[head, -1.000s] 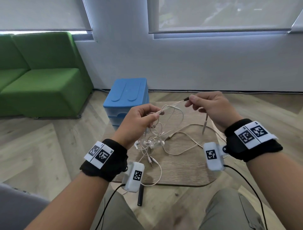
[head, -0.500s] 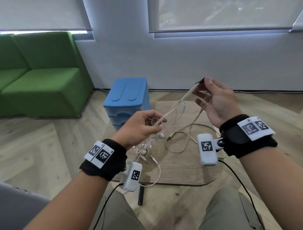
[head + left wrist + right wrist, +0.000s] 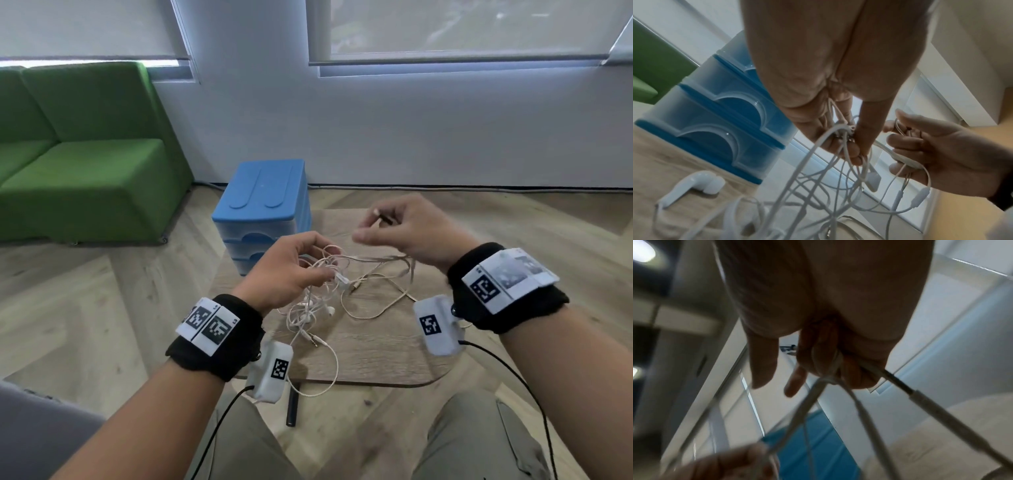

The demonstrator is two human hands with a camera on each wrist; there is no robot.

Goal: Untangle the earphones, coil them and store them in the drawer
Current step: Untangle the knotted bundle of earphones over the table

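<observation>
1. Change first: half a second back the right hand [image 3: 409, 233] was up high and tilted back, stretching a beige strand taut toward the window. Now it's dropped down and in, close to the left hand [image 3: 291, 270], so that strand has gone slack and droops between the two.

2. Right hand has its fingers curled round a few turns of the thin beige earphone cable [image 3: 380, 265], with the dark plug end poking out by the thumb. Looks to me like the coiling of that one has already started while it's partly freed.

3. Left hand pinches the knot of the tangled white earphone cords [image 3: 308, 308] between thumb and fingertips; the left wrist view shows several strands bunched there, plus a white inline remote hanging just under.

4. Where it all is: the clump is lifted in the left hand, with loops trailing down onto the rounded wooden surface [image 3: 376, 359]. One white earbud [image 3: 694, 181] lies flat on the surface, and a long white loop hangs over the near edge.

5. Direction: no single long axis on the tangle, it's a blob. The beige run between the hands goes roughly left to right, sagging in the middle.

6. Blue plastic drawer unit [image 3: 263, 202] sits at the far left of the surface, drawers all closed, so storing is a ways off I'd guess.
</observation>
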